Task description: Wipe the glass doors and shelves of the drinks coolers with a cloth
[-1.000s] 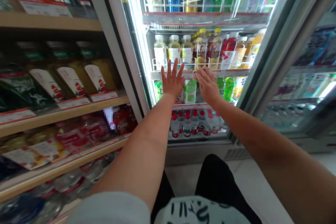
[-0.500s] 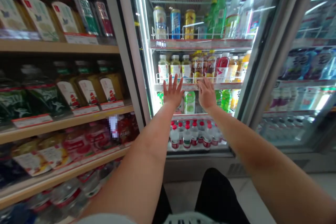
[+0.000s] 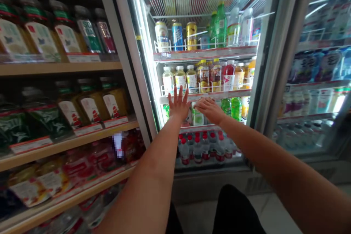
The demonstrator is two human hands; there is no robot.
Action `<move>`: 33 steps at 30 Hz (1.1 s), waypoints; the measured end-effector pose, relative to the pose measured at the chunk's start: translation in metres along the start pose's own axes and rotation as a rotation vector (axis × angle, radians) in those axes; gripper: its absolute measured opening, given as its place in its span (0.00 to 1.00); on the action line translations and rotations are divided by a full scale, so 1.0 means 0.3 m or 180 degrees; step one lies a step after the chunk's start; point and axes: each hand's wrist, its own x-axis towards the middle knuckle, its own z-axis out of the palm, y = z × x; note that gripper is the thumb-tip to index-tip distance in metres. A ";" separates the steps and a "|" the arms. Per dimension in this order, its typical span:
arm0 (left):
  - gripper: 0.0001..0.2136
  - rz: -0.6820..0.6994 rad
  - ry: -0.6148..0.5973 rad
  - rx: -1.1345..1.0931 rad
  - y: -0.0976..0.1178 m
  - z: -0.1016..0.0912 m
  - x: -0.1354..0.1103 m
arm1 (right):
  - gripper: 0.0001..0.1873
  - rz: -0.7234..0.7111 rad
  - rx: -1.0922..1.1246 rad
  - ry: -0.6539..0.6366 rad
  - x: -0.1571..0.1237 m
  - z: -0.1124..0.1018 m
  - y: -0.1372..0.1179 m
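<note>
Both my arms reach forward toward a lit drinks fridge. My left hand (image 3: 179, 105) is open, fingers spread and pointing up, in front of the shelf edge below some white-capped bottles (image 3: 180, 77). My right hand (image 3: 210, 109) lies flat with its fingers stretched out to the left, and nothing shows in it. Behind it is a green-labelled bottle (image 3: 197, 117), partly covered by the fingers. I cannot tell whether either hand touches anything. Yellow-capped tea bottles (image 3: 203, 76) and a red drink bottle (image 3: 228, 76) stand on the shelf above the right hand.
Cans (image 3: 177, 36) and green bottles (image 3: 221, 25) fill a higher shelf; red-capped water bottles (image 3: 197, 149) stand at the bottom. A wooden shelf rack (image 3: 63, 66) with large bottles is close on the left. Another fridge (image 3: 312, 84) stands to the right, past a metal frame (image 3: 285, 44).
The view has tilted up, so the shelves sit lower in the picture. My right hand has swung left, its fingers now pointing toward my left hand. The left hand stays spread.
</note>
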 end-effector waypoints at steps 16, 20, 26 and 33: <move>0.31 0.0025 0.0078 -0.0052 0.003 -0.004 -0.005 | 0.17 0.0484 -0.0320 0.0285 0.090 -0.018 0.023; 0.31 -0.0019 0.0015 -0.0003 0.012 -0.009 -0.005 | 0.21 0.0995 -0.0548 0.0614 0.117 -0.011 0.033; 0.32 -0.0061 -0.0035 0.0043 0.008 -0.003 -0.005 | 0.14 -0.0090 -0.0494 -0.0161 0.025 0.014 -0.032; 0.31 -0.0001 0.0077 -0.0125 0.010 -0.002 -0.012 | 0.14 0.0824 -0.0698 0.0406 0.137 -0.023 0.026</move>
